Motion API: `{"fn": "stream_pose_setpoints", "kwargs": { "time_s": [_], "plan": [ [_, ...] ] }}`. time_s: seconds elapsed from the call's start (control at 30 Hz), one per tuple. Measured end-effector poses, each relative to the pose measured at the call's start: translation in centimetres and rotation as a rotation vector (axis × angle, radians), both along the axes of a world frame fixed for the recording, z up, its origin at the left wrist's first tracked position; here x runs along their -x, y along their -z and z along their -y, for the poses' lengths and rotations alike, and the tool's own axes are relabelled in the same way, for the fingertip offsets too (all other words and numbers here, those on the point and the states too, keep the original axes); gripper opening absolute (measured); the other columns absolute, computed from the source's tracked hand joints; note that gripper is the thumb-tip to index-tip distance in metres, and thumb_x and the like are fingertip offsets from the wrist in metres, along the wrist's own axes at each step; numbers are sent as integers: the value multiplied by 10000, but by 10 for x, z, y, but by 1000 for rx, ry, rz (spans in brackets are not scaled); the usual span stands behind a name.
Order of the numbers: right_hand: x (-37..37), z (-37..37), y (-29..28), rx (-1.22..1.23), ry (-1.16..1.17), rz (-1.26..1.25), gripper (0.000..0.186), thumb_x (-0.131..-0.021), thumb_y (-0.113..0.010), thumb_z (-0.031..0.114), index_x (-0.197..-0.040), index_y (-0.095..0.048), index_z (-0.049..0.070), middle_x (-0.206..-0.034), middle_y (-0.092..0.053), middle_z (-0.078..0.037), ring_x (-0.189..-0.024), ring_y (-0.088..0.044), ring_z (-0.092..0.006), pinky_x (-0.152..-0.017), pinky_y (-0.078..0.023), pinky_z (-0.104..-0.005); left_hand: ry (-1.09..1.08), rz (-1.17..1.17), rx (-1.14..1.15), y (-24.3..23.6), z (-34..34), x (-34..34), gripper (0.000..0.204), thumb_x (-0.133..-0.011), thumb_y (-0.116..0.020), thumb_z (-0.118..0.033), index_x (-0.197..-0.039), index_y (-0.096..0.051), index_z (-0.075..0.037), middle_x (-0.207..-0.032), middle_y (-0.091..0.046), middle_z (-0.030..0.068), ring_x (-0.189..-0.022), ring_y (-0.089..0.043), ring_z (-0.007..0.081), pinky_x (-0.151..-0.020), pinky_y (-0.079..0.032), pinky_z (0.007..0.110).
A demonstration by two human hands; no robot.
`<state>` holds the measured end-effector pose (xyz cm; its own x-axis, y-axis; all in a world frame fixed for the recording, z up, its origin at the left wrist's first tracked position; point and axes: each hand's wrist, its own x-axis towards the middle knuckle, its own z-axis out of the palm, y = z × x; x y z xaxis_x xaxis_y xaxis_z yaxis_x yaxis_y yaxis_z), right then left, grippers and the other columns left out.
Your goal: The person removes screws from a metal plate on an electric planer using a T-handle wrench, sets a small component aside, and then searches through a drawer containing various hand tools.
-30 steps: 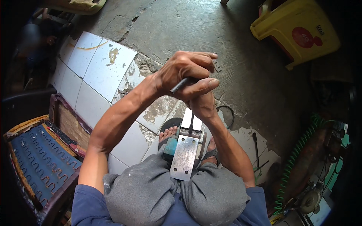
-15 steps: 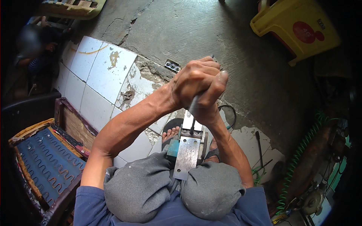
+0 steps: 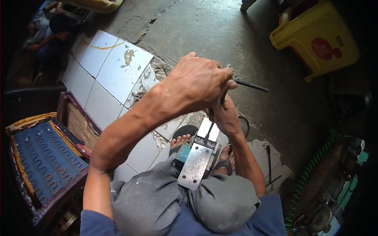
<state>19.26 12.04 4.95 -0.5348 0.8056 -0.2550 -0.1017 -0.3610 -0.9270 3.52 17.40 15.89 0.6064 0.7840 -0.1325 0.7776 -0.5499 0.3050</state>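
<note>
A dark T-handle wrench (image 3: pixel 254 86) stands over a metal plate, its crossbar sticking out to the right. My left hand (image 3: pixel 195 84) is closed over the top of the handle, its fingertips partly hidden. Just below, my right hand (image 3: pixel 226 116) wraps round the upright shaft. The shaft's lower end meets a bolt area at the top of the drilled steel plate (image 3: pixel 193 167). This plate sits between my knees on a teal and grey tool body (image 3: pixel 183 152). Beyond the bolts the plate's far part (image 3: pixel 208 128) shines bright white.
A seat frame with wavy springs (image 3: pixel 49 161) lies at the left. White tiles (image 3: pixel 118 72) cover part of the cracked floor. A yellow plastic stool (image 3: pixel 321 43) stands far right, with a coiled green hose (image 3: pixel 305 181) below it. Another person (image 3: pixel 47 39) is at the far left.
The handle has turned, so its crossbar now points out to the right. My left hand has shifted left and flattened over the top, while my right hand stays low on the shaft.
</note>
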Motion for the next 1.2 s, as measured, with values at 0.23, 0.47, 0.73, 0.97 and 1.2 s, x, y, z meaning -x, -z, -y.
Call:
{"fn": "stream_pose_setpoints", "kwargs": {
  "time_s": [0.23,0.47,0.73,0.97,1.2],
  "plan": [
    [-45,10,-147,-751,314,793,294,-976,-644,236,-1171,-653,16,-969,-708,-146,-843,-698,-264,-779,-552,-403,-98,95,24,8,14,11,336,-1069,-449,-393,-914,-541,-109,-591,-492,25,-492,-450,166,-494,-418,352],
    [-10,-67,-87,-826,-53,1300,506,-1093,-306,449,-906,-610,90,-602,-605,-80,-531,-612,-255,-568,-535,-416,-207,45,338,-6,-7,14,267,-1050,-504,-264,-1001,-581,-13,-796,-644,165,-716,-630,273,-723,-513,463],
    [-1,-62,-72,-1033,70,1233,566,-1090,-299,472,-660,-514,172,-443,-410,40,-344,-390,-112,-338,-348,-311,-205,104,-134,24,17,29,381,-1061,-476,-362,-783,-479,-101,-516,-461,26,-413,-435,150,-433,-389,347],
    [-2,-96,-58,-797,-89,802,534,-1013,-516,357,-557,-545,82,-446,-470,-95,-363,-345,-195,-411,-342,-389,-342,-135,-441,-3,47,-3,316,-1016,-560,-279,-754,-517,-106,-516,-513,6,-356,-452,95,-327,-328,297],
    [16,-122,-7,-1207,124,-53,418,-961,-580,156,-578,-447,56,-518,-369,33,-499,-317,-47,-441,-246,-298,-198,265,204,-50,70,-12,501,-978,-631,-215,-1364,-486,71,-726,-663,132,-550,-631,205,-496,-502,357]
  ]
}}
